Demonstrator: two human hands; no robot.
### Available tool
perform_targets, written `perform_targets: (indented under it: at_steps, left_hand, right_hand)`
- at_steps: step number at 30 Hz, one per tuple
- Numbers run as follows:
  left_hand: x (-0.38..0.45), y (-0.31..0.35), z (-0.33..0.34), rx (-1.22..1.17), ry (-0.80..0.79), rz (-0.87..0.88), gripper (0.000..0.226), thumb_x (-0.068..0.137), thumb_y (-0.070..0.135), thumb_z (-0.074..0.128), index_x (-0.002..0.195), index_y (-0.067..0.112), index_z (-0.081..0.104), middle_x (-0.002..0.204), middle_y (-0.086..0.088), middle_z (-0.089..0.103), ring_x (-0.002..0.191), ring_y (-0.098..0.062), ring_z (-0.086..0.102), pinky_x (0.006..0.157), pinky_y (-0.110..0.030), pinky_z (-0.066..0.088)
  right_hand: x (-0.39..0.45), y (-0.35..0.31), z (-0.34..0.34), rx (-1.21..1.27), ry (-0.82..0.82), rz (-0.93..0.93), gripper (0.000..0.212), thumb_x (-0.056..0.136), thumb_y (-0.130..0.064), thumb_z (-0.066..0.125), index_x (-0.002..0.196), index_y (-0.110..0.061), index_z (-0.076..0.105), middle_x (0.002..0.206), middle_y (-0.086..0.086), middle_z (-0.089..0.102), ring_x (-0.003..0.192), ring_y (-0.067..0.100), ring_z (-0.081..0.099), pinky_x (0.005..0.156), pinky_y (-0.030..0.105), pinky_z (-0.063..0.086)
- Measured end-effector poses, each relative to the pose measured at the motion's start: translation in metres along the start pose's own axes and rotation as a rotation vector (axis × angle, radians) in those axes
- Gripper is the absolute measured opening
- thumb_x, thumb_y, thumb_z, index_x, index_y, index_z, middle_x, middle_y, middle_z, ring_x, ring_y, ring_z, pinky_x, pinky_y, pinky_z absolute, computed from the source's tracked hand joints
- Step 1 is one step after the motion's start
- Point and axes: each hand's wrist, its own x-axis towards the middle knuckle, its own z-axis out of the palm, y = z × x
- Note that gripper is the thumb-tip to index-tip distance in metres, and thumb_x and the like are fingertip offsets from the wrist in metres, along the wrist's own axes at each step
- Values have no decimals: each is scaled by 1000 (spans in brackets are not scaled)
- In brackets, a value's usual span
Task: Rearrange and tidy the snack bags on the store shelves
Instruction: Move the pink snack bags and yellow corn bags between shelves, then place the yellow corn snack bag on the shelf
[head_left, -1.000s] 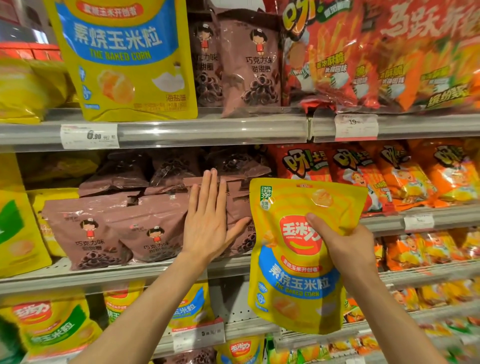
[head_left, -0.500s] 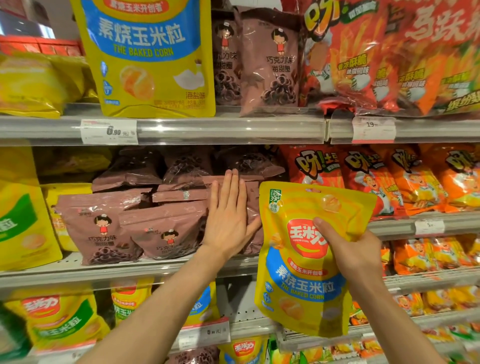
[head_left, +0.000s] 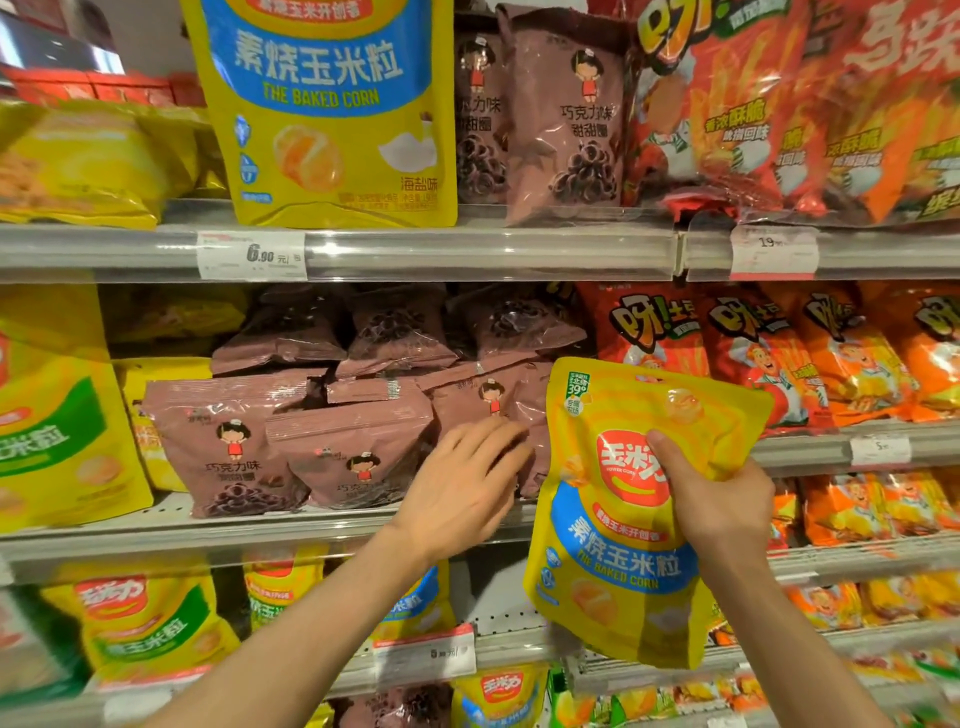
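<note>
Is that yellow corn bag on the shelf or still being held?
Held, off the shelf: the right hand grips the yellow corn bag in front of the shelves.

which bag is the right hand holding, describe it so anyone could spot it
Start at the middle shelf, where brown bags meet orange bags. In front of that seam the right hand grips a yellow bag. It alone hangs off the shelf, with a red logo and blue band.

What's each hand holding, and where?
Right hand grips the yellow baked corn bag at its upper right, thumb on the front. Left hand holds nothing; it's by the brown bags.
</note>
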Motion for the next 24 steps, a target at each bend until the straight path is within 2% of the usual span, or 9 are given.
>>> perform_targets:
  at_steps: [3, 6, 10, 13, 17, 19, 21, 24]
  left_hand:
    - [3, 2, 9, 47, -99, -13, 51, 92, 35, 60, 139, 15, 59, 149, -11, 55, 135, -32, 51, 107, -42, 36]
    - [12, 8, 13, 93, -181, -38, 57, 87, 36, 62, 141, 17, 58, 151, -11, 53, 134, -33, 51, 106, -42, 30]
    - [11, 15, 13, 80, -187, -14, 59, 85, 36, 59, 140, 14, 59, 152, -12, 52, 134, -33, 48, 108, -44, 29]
    - [1, 14, 12, 34, -168, 41, 63, 79, 36, 68, 137, 13, 61, 151, -12, 54, 133, -32, 49, 110, -44, 29]
    - [-8, 17, 8, -63, -88, 7, 48, 83, 32, 60, 127, 12, 65, 138, -11, 61, 128, -31, 53, 107, -42, 35]
    - [-11, 20, 5, -188, -53, -98, 37, 90, 31, 56, 121, 13, 67, 129, -7, 64, 122, -28, 56, 100, -42, 43]
    - [-14, 26, -1, -377, -96, -273, 37, 95, 40, 54, 121, 16, 66, 119, 0, 65, 113, -22, 60, 92, -43, 50]
    - [-19, 48, -9, -939, -269, -651, 62, 84, 65, 59, 131, 26, 59, 114, 9, 68, 104, -12, 66, 94, -40, 55]
  right_hand:
    - [2, 2, -5, -11, 0, 3, 29, 78, -43, 87, 94, -28, 68, 94, -6, 71, 98, 28, 68, 94, 49, 56]
    - [-1, 0, -11, 13, 0, -2, 35, 80, -38, 86, 106, -25, 68, 95, -2, 69, 94, 26, 65, 85, 41, 52]
    - [-5, 2, -23, 29, -5, -23, 30, 82, -33, 85, 105, -25, 67, 89, -10, 67, 84, 17, 65, 81, 36, 50]
    - [-8, 6, -29, 50, -21, -40, 26, 82, -30, 85, 100, -28, 67, 88, -15, 68, 81, 3, 64, 72, 30, 50]
    - [-9, 12, -34, 43, -40, -53, 20, 80, -32, 86, 91, -33, 69, 91, -13, 72, 85, 7, 68, 78, 35, 54]
    - [-12, 12, -37, 46, -57, -56, 20, 81, -30, 86, 91, -33, 69, 92, -13, 73, 85, 7, 70, 75, 33, 55]
    - [-14, 13, -41, 44, -84, -56, 19, 81, -28, 86, 91, -33, 70, 91, -13, 75, 84, 7, 72, 72, 32, 56]
    - [-18, 20, -44, 8, -125, -10, 21, 79, -32, 87, 96, -28, 75, 95, -7, 80, 88, 17, 76, 78, 40, 60]
